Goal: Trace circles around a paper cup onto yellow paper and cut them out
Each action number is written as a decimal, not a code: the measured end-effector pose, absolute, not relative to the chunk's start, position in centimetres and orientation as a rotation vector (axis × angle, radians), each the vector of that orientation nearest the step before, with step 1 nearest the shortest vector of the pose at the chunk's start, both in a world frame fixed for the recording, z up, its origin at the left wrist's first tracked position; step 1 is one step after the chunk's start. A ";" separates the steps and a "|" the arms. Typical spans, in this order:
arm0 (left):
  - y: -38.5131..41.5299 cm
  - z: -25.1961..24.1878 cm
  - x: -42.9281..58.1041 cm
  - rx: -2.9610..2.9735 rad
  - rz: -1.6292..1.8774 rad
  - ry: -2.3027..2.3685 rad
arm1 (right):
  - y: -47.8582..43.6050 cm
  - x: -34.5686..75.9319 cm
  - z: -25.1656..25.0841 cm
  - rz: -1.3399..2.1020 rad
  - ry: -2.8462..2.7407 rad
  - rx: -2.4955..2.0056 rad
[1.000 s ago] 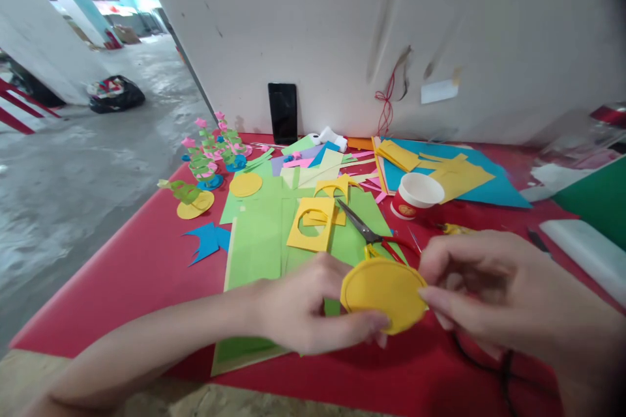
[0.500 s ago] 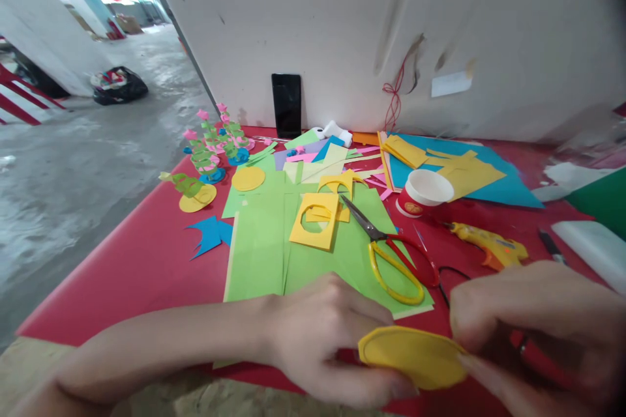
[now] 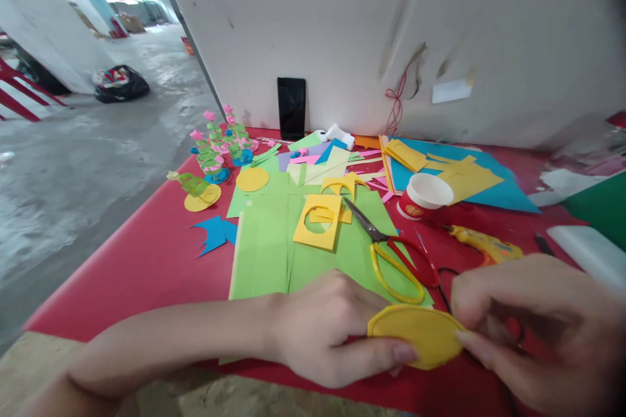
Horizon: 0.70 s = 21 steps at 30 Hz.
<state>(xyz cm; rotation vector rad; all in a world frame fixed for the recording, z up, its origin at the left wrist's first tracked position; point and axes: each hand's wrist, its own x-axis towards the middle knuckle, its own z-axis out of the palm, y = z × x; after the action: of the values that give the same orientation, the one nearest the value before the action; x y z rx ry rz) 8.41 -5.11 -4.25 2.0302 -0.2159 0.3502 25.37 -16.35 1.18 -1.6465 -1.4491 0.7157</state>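
The yellow disc (image 3: 415,333) has lifted slightly toward the scissors (image 3: 394,259), now just nearer than their handles. The left hand (image 3: 327,329) pinches its left rim, the right hand (image 3: 528,319) its right, each grip steadying it flat above the worktop (image 3: 147,260).

Yellow paper circle (image 3: 415,335), flat disc with a thin raised rim, face up and tilted nearly level, held off the surface, left edge pinched by the left hand (image 3: 327,329), right edge by the right hand (image 3: 528,326), just nearer than the scissors (image 3: 391,254).
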 end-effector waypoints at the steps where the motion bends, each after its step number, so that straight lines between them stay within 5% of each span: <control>1: -5.0 -4.2 8.4 2.023 0.330 -0.222 | -16.2 25.6 1.3 0.679 -1.602 -1.637; 6: -4.4 -3.6 8.4 2.009 0.328 -0.247 | -15.4 26.6 2.1 0.674 -1.955 -1.634; 16: -4.8 -4.5 8.5 1.573 0.150 0.133 | -14.1 27.8 0.0 1.273 -1.340 -1.638; 21: -5.4 -5.8 8.8 1.456 0.092 0.180 | -14.2 28.9 -6.7 0.718 -1.391 -1.987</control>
<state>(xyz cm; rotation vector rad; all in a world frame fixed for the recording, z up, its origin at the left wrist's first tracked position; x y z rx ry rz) 8.85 -5.43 -5.75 1.4564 0.1801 0.0922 28.90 -14.18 -6.68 -1.9874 -1.3910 0.7181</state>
